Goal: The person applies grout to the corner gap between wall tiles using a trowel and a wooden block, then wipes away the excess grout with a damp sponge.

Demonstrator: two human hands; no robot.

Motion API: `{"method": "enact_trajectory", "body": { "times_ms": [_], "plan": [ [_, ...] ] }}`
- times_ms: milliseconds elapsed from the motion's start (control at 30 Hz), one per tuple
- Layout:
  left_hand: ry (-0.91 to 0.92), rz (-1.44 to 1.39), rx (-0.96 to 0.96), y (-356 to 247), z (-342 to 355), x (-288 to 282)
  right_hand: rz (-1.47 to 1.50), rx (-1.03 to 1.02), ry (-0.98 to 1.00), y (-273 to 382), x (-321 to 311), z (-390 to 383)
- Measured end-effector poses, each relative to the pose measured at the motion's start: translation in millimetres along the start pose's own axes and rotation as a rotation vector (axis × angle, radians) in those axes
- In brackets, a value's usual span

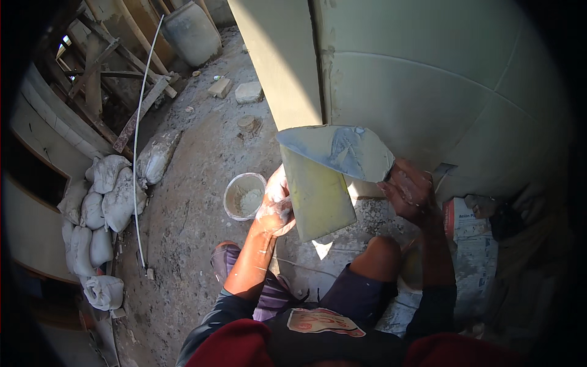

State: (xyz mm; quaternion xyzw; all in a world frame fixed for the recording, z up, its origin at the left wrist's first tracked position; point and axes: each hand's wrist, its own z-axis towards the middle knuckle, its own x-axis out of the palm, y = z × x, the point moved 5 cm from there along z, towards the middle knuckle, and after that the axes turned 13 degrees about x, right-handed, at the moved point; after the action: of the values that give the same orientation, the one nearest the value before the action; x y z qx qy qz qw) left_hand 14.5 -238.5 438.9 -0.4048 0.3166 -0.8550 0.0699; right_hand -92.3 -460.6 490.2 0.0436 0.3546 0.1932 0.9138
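Note:
My left hand (275,205) is closed on a rectangular yellowish board tool (315,202), held upright by its left side. My right hand (406,189) grips a broad metal blade (333,147) smeared with pale grey paste, which lies across the top of the yellowish board. The handles of both tools are hidden or only faintly visible. Just left of my left hand, on the rough ground, is a round bucket (244,194) with some whitish material in it.
White sacks (116,202) are piled at left beside a long white pipe (142,98) and wooden scaffolding (92,73). A grey barrel (192,40) and blocks (249,92) lie farther back. A wall (416,92) rises ahead and right; crumpled paper bags (474,257) are near my right arm.

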Motion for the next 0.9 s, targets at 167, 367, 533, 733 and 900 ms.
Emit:
{"method": "enact_trajectory", "body": {
  "times_ms": [167, 367, 533, 733, 900],
  "plan": [
    [-0.085, -0.194, -0.210, 14.4, 1.5, -19.4, 0.985, 0.528, 0.272, -4.2, 13.2, -11.6],
    [-0.140, -0.445, -0.182, 29.7, -14.6, -36.2, 1.945, 0.976, 0.942, 15.3, 45.9, -36.7],
    [-0.229, -0.448, -0.183, 10.7, -4.0, -55.3, 1.876, 1.069, 1.120, 1.8, 37.0, -64.7],
    [-0.274, -0.567, -0.192, 4.4, 2.2, -36.9, 1.148, 0.965, 0.646, -14.3, 34.3, -72.6],
    [-0.377, -0.730, -0.309, 56.2, -6.6, 0.5, 0.277, 0.336, -0.036, 10.7, 42.6, -34.6]
  ]
}}
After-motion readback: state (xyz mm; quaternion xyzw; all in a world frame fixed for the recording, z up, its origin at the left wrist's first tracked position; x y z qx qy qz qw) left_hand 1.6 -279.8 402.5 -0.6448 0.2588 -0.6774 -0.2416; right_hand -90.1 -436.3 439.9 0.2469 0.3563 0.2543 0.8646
